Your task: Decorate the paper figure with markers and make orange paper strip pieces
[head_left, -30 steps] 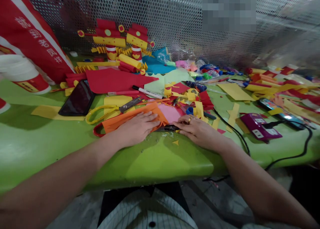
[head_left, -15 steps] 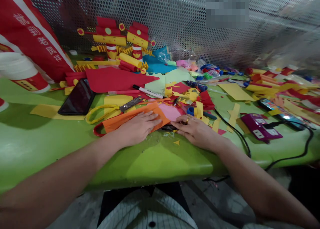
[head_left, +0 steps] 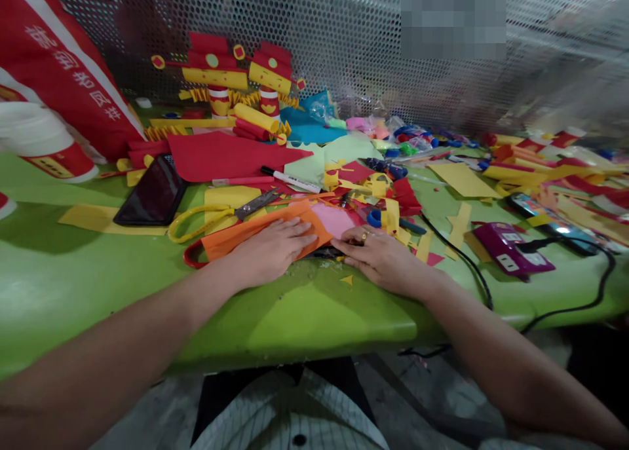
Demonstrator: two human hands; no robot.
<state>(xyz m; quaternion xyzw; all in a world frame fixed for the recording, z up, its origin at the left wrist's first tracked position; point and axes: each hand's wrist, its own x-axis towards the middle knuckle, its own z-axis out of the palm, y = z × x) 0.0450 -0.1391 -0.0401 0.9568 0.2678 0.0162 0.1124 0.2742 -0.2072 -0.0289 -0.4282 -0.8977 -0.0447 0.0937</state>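
My left hand (head_left: 278, 250) lies flat, fingers stretched, on a folded sheet of orange paper (head_left: 228, 240). At the right corner of that sheet, the bent fingers of my right hand (head_left: 378, 257) close on its edge; the exact grip is partly hidden. A ring sits on one right finger. Red-handled scissors (head_left: 195, 255) stick out from under the orange paper, and their dark blade seems to show near my right fingertips. Beyond the sheet lie yellow-handled scissors (head_left: 209, 219) and a pink piece of paper (head_left: 334, 219).
Left stand a black phone (head_left: 152, 191) and white-red paper cups (head_left: 54, 142). Two red-and-yellow paper figures (head_left: 216, 76) stand at the back. Red paper (head_left: 226, 156), a marker (head_left: 292, 180) and scraps lie ahead. A purple power adapter (head_left: 514, 250) with a cable is right.
My right hand has shifted slightly left along the edge of the orange paper. My left hand stays in place on the sheet.
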